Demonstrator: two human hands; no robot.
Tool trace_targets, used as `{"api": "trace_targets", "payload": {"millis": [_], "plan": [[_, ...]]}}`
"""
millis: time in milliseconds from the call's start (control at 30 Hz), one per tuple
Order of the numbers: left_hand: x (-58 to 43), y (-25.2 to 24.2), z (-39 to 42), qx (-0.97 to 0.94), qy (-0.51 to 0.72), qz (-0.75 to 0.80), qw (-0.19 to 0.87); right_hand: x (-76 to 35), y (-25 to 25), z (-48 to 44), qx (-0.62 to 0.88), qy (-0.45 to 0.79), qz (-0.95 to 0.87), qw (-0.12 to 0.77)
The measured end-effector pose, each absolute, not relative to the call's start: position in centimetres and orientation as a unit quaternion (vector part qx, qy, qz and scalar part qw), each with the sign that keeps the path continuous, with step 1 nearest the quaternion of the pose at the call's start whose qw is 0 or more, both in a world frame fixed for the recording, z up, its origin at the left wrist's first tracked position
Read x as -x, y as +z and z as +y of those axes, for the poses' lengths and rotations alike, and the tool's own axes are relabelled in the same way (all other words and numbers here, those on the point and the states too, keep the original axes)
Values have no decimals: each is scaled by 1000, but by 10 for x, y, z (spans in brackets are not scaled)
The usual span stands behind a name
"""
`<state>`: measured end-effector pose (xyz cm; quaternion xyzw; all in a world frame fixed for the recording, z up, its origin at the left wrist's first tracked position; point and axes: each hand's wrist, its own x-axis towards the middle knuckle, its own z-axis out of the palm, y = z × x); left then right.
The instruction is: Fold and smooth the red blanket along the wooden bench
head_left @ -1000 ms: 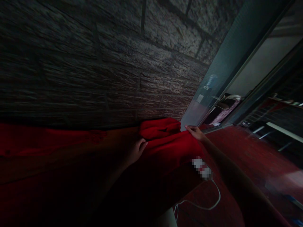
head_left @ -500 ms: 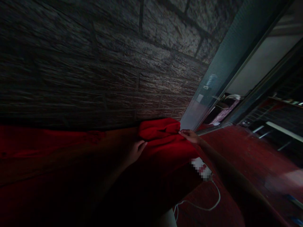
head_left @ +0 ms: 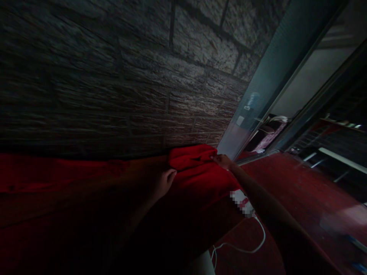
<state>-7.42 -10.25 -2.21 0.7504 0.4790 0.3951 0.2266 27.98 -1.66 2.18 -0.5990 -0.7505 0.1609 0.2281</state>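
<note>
A red cloth (head_left: 200, 179) lies spread in front of me, its far end folded over in a thick roll against the wall; I cannot make out whether it is a garment. My left hand (head_left: 167, 181) is closed at the cloth's left edge, thumb and fingers pinched together on it. On the opposite side, my right hand (head_left: 223, 161) pinches the right edge of the folded part between thumb and fingers. The near part of the cloth fades into deep shadow.
More red fabric (head_left: 57, 173) lies to the left on a wooden surface (head_left: 146, 164). Beside my right forearm is a pixelated white object (head_left: 242, 202) with a white cable (head_left: 262, 233). A stone-block wall (head_left: 143, 76) rises behind, and a glass panel (head_left: 249, 103) stands at right.
My right hand has moved slightly left and inward, its fingers now curled closer onto the fold's right edge. My left hand stays nearly in place, its fingers a little more closed.
</note>
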Motion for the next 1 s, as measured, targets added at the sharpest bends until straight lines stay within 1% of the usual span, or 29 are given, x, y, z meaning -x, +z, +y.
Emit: {"api": "trace_targets", "payload": {"millis": [133,367,533,767,1000], "plan": [[74,-25,-101,-753,405,465,229,-296,21,-30,601,130,-747,253],[74,-26,-100,-756,403,458,238,-321,11,-52,584,159,-770,202],[74,-28,-100,-761,405,448,238,-330,3,-51,600,135,-761,207],[74,-27,-100,-764,398,450,237,-331,2,-48,574,132,-781,206],[73,-27,-100,-761,399,451,241,-331,6,-36,563,151,-794,173]]}}
